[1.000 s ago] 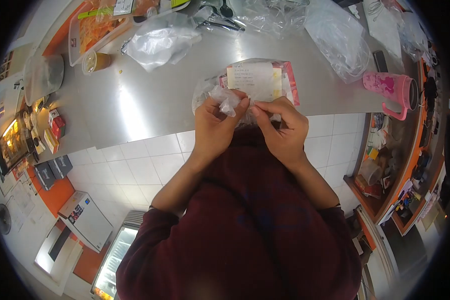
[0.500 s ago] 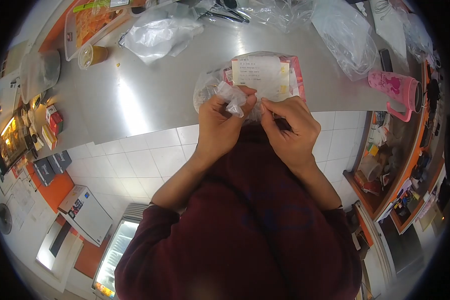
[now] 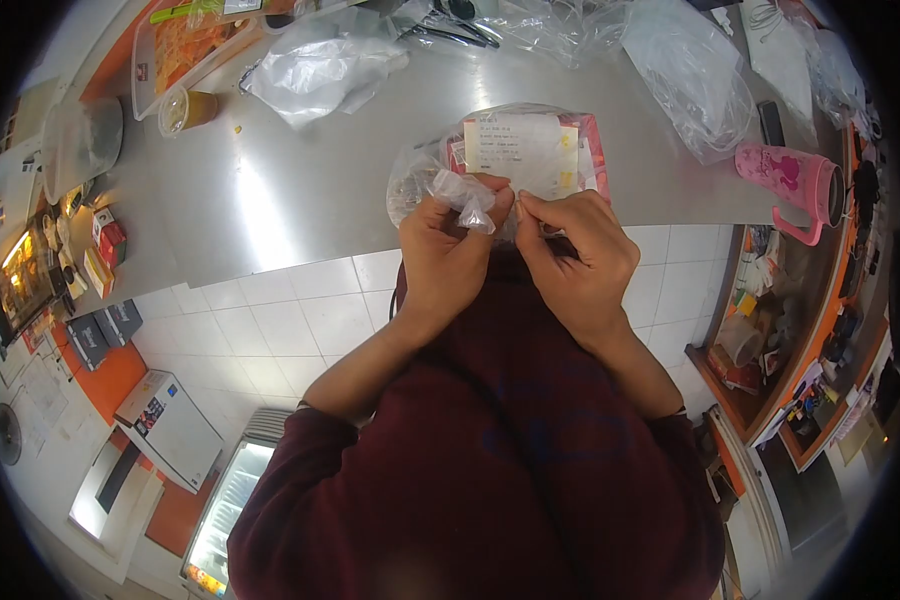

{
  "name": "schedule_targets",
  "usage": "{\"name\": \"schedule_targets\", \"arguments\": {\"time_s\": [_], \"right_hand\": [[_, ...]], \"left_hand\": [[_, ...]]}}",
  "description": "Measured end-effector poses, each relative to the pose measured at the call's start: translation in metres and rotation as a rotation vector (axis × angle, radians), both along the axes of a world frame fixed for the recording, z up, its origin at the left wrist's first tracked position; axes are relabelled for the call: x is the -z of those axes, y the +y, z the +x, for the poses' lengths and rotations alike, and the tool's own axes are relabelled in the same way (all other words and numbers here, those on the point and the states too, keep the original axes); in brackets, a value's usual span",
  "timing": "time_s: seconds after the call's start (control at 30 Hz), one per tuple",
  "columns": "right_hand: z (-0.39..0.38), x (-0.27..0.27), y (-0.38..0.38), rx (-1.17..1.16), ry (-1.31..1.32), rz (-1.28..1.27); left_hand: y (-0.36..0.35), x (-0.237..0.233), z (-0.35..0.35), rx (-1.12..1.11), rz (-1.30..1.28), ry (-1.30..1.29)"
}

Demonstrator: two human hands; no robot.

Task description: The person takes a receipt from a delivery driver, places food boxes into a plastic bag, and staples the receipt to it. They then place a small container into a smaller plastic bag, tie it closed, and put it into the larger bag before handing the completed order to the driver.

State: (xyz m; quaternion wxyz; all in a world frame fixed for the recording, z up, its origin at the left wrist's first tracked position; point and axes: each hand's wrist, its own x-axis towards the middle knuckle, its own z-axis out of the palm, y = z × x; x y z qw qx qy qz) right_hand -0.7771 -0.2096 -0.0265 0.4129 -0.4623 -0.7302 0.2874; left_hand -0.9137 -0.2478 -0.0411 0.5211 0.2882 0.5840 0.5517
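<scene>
A clear plastic bag [image 3: 407, 190] lies at the front edge of the steel counter, with a pink-and-red package [image 3: 598, 165] inside. A printed paper slip [image 3: 520, 140] rests over the package. My left hand [image 3: 440, 265] is closed around the bag's bunched, twisted top, which sticks out between thumb and fingers. Close beside it, my right hand [image 3: 585, 250] is closed in a pinch, thumb against forefinger, near the bag's gathered neck. Whatever lies between those right fingertips is too small to make out.
Across the steel counter [image 3: 200, 190] are a crumpled white bag [image 3: 325, 70], a cup of yellow-brown contents [image 3: 187, 112], a tub of orange shreds [image 3: 185, 50], clear bags [image 3: 685, 75], a dark phone-like object [image 3: 771, 121] and a pink tumbler [image 3: 785, 175].
My right fingertips have shifted slightly left, toward my left hand. The bunched plastic in my left hand has turned a little. The bag stays in place.
</scene>
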Motion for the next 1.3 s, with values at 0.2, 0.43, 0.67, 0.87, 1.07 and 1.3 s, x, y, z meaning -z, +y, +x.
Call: {"name": "schedule_targets", "arguments": {"time_s": [0.2,0.43,0.67,0.87,1.07,1.3], "right_hand": [[-0.002,0.000,0.002,0.040,0.029,-0.013],[-0.002,0.001,0.002,0.027,0.005,-0.020],[-0.004,-0.001,0.004,0.014,0.000,0.002],[-0.004,-0.003,0.007,0.008,0.072,-0.217],[0.007,-0.005,0.025,-0.112,0.327,-0.867],[0.015,-0.002,0.048,-0.151,0.237,-0.819]], "left_hand": [[0.002,-0.004,0.001,-0.028,-0.056,-0.016],[0.002,-0.007,0.002,-0.051,-0.127,-0.086],[0.002,-0.006,0.001,-0.052,-0.097,-0.086],[-0.003,0.001,-0.001,-0.004,-0.079,0.030],[-0.001,0.004,-0.001,0.043,0.066,0.128],[0.004,0.001,-0.016,0.246,0.249,0.501]]}}
